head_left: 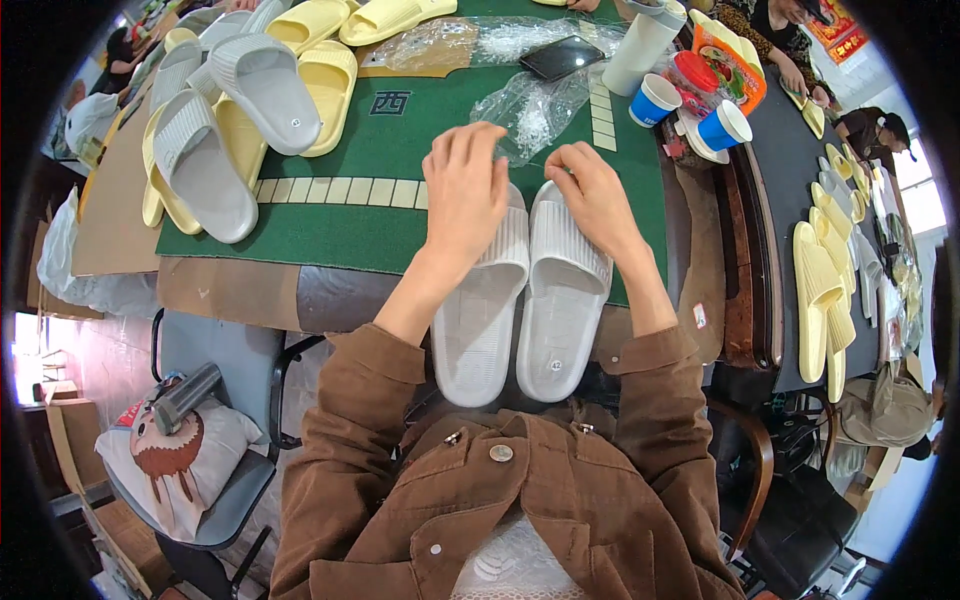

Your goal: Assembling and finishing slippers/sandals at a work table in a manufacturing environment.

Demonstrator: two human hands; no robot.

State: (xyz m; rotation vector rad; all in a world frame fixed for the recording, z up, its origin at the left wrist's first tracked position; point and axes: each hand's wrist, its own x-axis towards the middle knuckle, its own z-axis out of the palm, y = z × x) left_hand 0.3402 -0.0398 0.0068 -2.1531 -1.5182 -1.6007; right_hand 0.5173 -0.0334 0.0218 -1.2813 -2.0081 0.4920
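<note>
A pair of grey slippers (566,290) lies side by side at the near table edge, toes pointing away from me and heels reaching over the edge. My left hand (465,190) is bent over the toe end of the left slipper, fingers curled and close together. At the toe of the right slipper, my right hand (592,198) has its thumb and forefinger drawn together. Anything between the fingers of either hand is too small or hidden. Just beyond them lies a clear plastic bag (535,112) with small white pieces inside.
Grey and yellow slippers (212,165) are heaped at the left, beside a row of pale tiles (340,191) on the green mat. A phone (562,58), a white roll (645,48) and blue paper cups (655,100) stand at the far right. People work around other tables.
</note>
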